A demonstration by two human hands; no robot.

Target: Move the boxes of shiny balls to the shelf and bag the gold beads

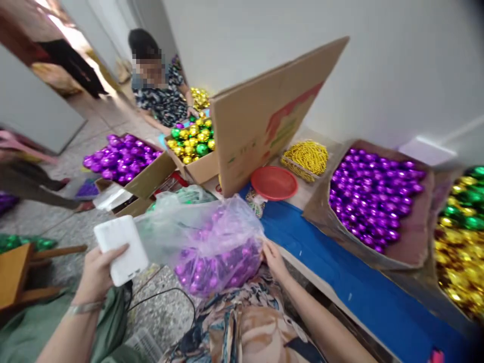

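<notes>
Surface (321, 252), bag (212, 242) and device (123, 247)

The blue-covered surface runs along the right. Left of it, the translucent bag contains purple balls (204, 272). The white device is gripped in the left hand (96, 272); the right hand (275, 259) touches the bag's right side, its grip indeterminable.

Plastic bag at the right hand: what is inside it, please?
Inside the plastic bag are shiny purple balls. Whatever lies behind the front ones is covered and cannot be seen.

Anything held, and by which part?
Left hand: a white device, by its left edge. Right hand: at the right side of the plastic bag; grip unclear.
</notes>
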